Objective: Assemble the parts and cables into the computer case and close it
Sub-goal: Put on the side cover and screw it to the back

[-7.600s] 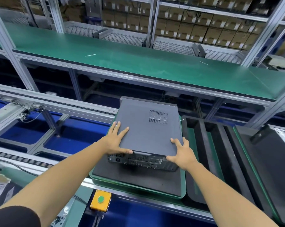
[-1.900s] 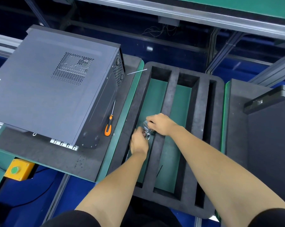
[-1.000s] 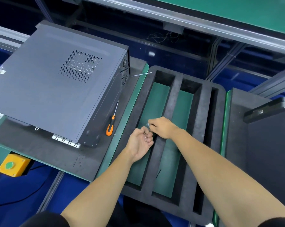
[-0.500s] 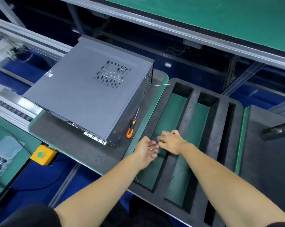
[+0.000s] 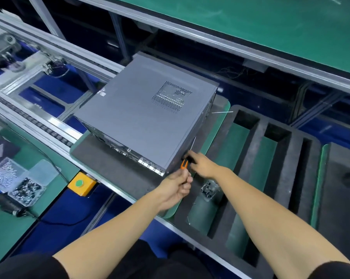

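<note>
The grey computer case [image 5: 142, 121] lies closed on its side on a black foam pad [image 5: 109, 164]. An orange-handled screwdriver [image 5: 183, 164] lies against the case's near right corner, its shaft pointing up along the side. My right hand [image 5: 203, 165] grips the upper part of its handle. Just below the handle, my left hand [image 5: 177, 185] is curled into a loose fist, and what lies in its palm is hidden. A small clear bag of screws [image 5: 209, 189] rests in the nearest slot of the black foam tray [image 5: 256, 158].
A clear compartment box of screws [image 5: 19, 182] and a dark power tool [image 5: 7, 204] sit on the green bench at left. A yellow box with a green button [image 5: 81, 183] hangs at the conveyor edge. A white cable tie [image 5: 222, 112] lies by the case.
Both hands left the screw bag and moved left to the case corner. My right hand took hold of the screwdriver. My left hand closed over the small screws in its palm.
</note>
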Available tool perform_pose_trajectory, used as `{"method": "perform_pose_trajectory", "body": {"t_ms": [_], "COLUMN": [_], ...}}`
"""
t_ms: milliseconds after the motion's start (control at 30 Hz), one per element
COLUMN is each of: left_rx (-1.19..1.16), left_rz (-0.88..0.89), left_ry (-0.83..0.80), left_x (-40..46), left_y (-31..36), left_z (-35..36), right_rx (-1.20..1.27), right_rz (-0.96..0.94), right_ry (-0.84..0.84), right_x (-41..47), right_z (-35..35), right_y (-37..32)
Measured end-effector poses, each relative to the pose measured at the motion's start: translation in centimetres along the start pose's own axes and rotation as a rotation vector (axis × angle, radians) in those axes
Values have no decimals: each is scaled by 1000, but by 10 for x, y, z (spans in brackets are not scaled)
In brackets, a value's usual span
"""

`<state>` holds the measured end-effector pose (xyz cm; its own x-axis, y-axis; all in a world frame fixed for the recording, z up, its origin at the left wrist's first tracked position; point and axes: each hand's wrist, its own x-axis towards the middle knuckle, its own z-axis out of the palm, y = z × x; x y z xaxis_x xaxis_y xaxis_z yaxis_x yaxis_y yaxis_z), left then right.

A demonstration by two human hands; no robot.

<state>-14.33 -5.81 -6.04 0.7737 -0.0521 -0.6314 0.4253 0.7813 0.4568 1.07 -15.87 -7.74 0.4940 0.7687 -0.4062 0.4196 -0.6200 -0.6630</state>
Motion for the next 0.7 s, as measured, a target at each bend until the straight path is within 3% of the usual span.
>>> {"method": "perform_pose_trajectory", "body": {"t_ms": [167,400,700], "left_rx": [12,38,171], "left_rz": [-8,-75,-139], "left_ry": [-91,-268,-433], "left_x": [-8,-21,-62], "left_y": [1,14,63], "left_z": [-11,-49,-115], "right_rx": [205,478,730], "right_rz": [184,417,541], "right_ry": [119,562,1074], "right_x": [1,-17,-42], "right_z": [11,38,107], "right_y": [-15,-35,-94]}}
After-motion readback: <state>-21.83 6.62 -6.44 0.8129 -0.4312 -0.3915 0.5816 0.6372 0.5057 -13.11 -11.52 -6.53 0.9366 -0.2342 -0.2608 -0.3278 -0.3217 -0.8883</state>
